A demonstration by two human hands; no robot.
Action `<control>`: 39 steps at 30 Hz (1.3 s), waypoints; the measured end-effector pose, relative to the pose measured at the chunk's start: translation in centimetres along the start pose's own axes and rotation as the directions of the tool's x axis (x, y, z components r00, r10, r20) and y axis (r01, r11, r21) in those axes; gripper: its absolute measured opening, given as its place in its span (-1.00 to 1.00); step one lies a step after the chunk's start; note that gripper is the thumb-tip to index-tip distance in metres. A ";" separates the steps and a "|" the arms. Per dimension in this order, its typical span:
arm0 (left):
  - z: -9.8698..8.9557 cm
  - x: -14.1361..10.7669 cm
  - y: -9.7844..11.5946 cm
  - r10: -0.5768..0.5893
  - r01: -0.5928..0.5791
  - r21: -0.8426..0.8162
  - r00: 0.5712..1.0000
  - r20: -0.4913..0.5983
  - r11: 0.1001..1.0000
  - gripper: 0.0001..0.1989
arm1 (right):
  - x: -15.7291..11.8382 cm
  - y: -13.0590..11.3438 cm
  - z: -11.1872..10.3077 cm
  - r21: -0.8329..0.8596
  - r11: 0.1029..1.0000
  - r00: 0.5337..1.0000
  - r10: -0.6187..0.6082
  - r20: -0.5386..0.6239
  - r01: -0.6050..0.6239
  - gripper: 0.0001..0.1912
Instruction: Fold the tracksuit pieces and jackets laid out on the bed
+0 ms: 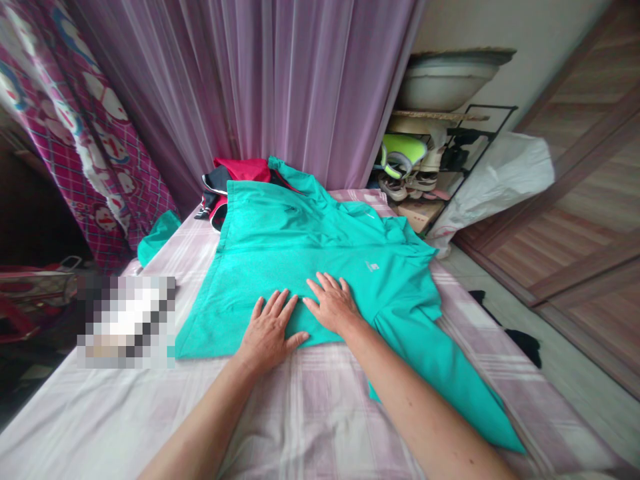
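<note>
A teal zip-front jacket [260,273] lies spread on a table covered with a checked cloth [300,407]. Its hem points left, and the collar end is at the right. One sleeve stretches toward the lower right, partly behind my right forearm. My left hand [270,330] rests flat on the near front panel, fingers spread. To its right, my right hand [333,303] also lies flat on the fabric, below a small white logo. Neither hand grips anything. Wrinkles run across the jacket's far half.
Red and navy clothing [240,168] is heaped behind the jacket, against a purple curtain [300,87]. A teal cloth [157,237] sits at the left edge. The blurred patch [127,320] hides an object. A shoe rack [450,153] and white bag [500,180] stand at right.
</note>
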State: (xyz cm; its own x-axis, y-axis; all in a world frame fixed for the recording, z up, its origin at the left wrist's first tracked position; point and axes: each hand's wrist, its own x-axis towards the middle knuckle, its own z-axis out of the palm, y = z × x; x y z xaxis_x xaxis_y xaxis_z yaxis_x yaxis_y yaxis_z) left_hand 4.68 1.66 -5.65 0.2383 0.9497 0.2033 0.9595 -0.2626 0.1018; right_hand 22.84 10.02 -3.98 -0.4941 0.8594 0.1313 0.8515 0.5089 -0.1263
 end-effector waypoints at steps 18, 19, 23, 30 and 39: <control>-3.4 -1.2 -8.5 -0.566 0.556 0.135 0.823 0.049 0.820 -0.36 | 0.2 0.2 0.0 0.011 1.000 0.999 0.015 0.040 -0.015 -0.41; -3.5 -1.2 -8.6 -0.585 0.575 0.134 0.810 0.043 0.807 -0.35 | 0.2 0.2 0.0 0.010 1.000 0.999 0.014 0.041 -0.015 -0.41; -3.7 -1.3 -8.8 -0.602 0.597 0.114 0.798 0.015 0.794 -0.34 | 0.1 0.2 0.0 0.002 1.000 0.999 0.010 0.033 -0.010 -0.42; -3.7 -1.3 -8.6 -0.580 0.580 0.074 0.815 -0.026 0.811 -0.39 | 0.1 0.2 0.0 -0.010 1.000 0.999 0.013 0.031 -0.012 -0.43; -3.7 -1.2 -8.4 -0.573 0.570 0.107 0.820 -0.009 0.815 -0.40 | 0.0 0.1 -0.3 -0.019 1.000 0.999 0.007 0.031 -0.006 -0.44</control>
State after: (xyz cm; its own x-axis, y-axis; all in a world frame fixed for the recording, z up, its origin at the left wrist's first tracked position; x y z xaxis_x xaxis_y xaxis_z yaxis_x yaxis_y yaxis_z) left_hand -4.24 2.10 -3.11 -0.3554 0.9273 0.1172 0.9335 0.3458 0.0948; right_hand 23.00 10.05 -3.72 -0.4933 0.8641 0.0999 0.8579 0.5023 -0.1083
